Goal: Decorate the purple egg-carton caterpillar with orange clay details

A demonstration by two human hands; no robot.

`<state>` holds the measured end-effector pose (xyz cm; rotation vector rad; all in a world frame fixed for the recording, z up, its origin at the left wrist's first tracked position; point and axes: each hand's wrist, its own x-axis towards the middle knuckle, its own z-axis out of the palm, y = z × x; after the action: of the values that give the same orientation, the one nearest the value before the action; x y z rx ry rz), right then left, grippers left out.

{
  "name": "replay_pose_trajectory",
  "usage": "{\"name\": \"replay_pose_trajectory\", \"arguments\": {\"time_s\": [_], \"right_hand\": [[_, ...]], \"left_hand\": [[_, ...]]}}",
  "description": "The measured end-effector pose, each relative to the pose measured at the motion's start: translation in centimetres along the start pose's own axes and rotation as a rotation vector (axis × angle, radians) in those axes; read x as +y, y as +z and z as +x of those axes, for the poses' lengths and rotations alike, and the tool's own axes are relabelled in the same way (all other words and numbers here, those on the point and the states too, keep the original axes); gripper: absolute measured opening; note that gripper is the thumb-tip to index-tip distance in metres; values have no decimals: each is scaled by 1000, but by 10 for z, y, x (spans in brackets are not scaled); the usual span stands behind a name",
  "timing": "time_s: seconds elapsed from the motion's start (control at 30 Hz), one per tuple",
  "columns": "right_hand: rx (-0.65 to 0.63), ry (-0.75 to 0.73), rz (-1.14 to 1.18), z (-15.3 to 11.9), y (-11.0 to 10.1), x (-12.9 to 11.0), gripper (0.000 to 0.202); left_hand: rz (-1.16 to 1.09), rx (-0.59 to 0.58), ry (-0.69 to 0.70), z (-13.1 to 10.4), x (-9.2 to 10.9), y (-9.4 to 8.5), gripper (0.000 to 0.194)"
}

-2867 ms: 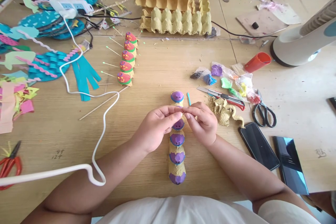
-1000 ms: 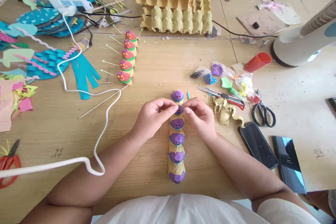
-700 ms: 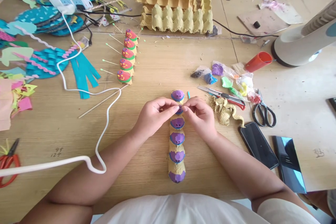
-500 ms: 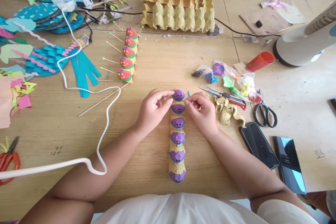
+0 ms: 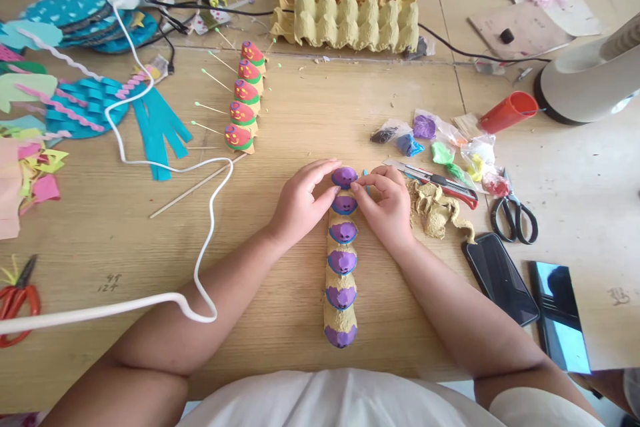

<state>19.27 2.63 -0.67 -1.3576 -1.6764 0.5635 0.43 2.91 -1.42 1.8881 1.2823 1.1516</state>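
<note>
A strip of egg carton cups (image 5: 343, 247) lies lengthwise before me, each cup decorated with purple clay, blue edging and a small face. My left hand (image 5: 307, 200) is at the left of the top cup, thumb and index finger apart and touching its sides. At the right of the same cup is my right hand (image 5: 384, 203), its thumb and index finger pinched together against the cup's lower edge; anything between them is too small to make out. A small blue piece (image 5: 365, 177) shows beside the right fingers.
Red and green cup strip (image 5: 243, 100) with thin sticks stands at the upper left. A white cable (image 5: 213, 213) crosses the left side. To the right lie a utility knife (image 5: 440, 183), clay bags (image 5: 443, 153), black scissors (image 5: 515, 217) and a phone (image 5: 500, 278).
My right fingertips have moved onto the top cup's lower right edge. My left fingers reach further over its upper left side. The view has shifted slightly.
</note>
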Motion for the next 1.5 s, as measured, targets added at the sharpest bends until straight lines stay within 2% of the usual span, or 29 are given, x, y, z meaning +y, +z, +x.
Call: {"name": "replay_pose_trajectory", "arguments": {"time_s": [0.43, 0.87, 1.17, 1.5], "right_hand": [[-4, 0, -24, 1, 3, 0, 6], [-11, 2, 1, 1, 4, 0, 6], [-10, 30, -3, 1, 3, -2, 6], [-6, 40, -5, 1, 4, -1, 7]], "left_hand": [[-187, -27, -150, -1, -2, 4, 38], [-203, 4, -161, 0, -2, 7, 37], [-333, 17, -241, 2, 0, 9, 38], [-358, 15, -249, 4, 2, 10, 36]]}}
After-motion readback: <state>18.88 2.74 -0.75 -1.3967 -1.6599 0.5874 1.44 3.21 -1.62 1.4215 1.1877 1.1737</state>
